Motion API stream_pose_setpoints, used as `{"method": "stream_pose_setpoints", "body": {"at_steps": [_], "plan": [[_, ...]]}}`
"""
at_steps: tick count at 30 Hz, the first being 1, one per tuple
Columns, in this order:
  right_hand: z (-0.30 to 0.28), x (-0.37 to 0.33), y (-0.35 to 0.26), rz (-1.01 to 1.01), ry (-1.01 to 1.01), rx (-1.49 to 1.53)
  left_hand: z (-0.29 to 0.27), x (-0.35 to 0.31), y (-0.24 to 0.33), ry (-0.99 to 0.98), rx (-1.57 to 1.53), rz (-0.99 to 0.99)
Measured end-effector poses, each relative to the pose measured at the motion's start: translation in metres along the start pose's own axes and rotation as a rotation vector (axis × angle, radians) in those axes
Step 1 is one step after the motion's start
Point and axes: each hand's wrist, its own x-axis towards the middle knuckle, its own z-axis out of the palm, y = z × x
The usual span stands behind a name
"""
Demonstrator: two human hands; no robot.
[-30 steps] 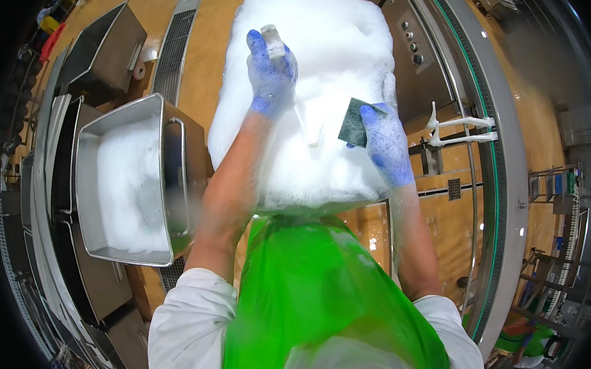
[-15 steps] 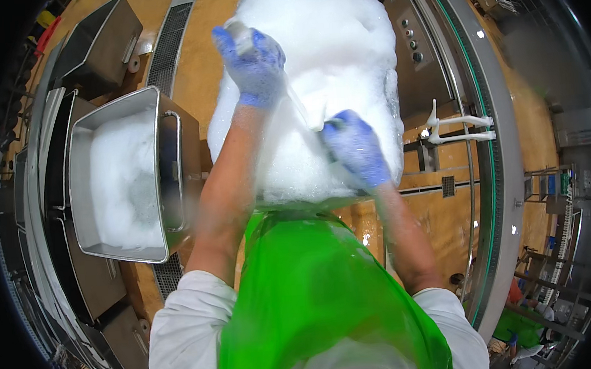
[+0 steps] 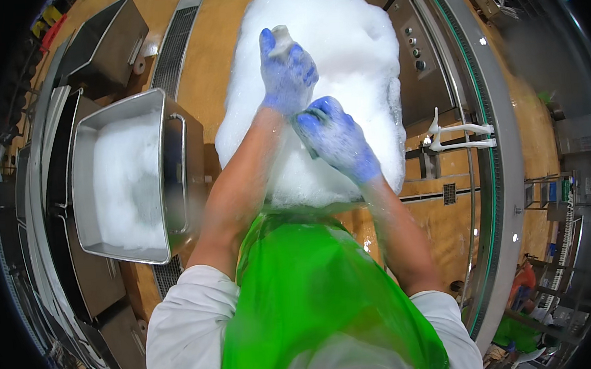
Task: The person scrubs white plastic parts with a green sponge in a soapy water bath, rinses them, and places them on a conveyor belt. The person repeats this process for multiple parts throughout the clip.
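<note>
My left hand [image 3: 289, 80], in a blue glove covered in suds, is closed around a pale foam-covered object [image 3: 280, 38] whose blunt end pokes out past the thumb. Its kind is hidden by the grip and the foam. Just below and to the right, my right hand [image 3: 339, 140], gloved in blue too, is closed on a dark greenish scrubbing pad [image 3: 307, 138]. The pad sits close to the left wrist; whether it touches the pale object cannot be seen. Both hands are over a large tub heaped with white foam [image 3: 341, 53].
A steel bin [image 3: 86, 217] with foam inside stands to the left, with a darker steel bin [image 3: 115, 50] behind it. On the right are a steel control panel [image 3: 421, 51], white prongs [image 3: 458, 130] and a curved conveyor rail [image 3: 506, 192]. A green apron [image 3: 315, 291] covers my front.
My left hand has shifted right and my right hand up and left, so they are close together. The pale length that showed between them is now hidden.
</note>
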Motion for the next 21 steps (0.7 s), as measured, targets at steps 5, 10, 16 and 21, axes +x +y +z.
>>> {"method": "stream_pose_setpoints", "body": {"at_steps": [5,10,16,21], "plan": [[0.004,-0.003,0.01,0.309,0.014,0.057,-0.008,-0.009,0.012,-0.197,-0.209,0.034],[0.0,-0.009,-0.01,0.052,0.042,-0.179,-0.009,-0.01,0.012,-0.17,-0.188,0.077],[0.019,-0.018,0.099,0.036,-0.025,-0.536,-0.012,-0.002,0.013,-0.156,-0.262,0.039],[0.082,-0.038,0.119,0.302,-0.214,-0.863,-0.022,0.009,-0.001,0.036,-0.267,-0.014]]}}
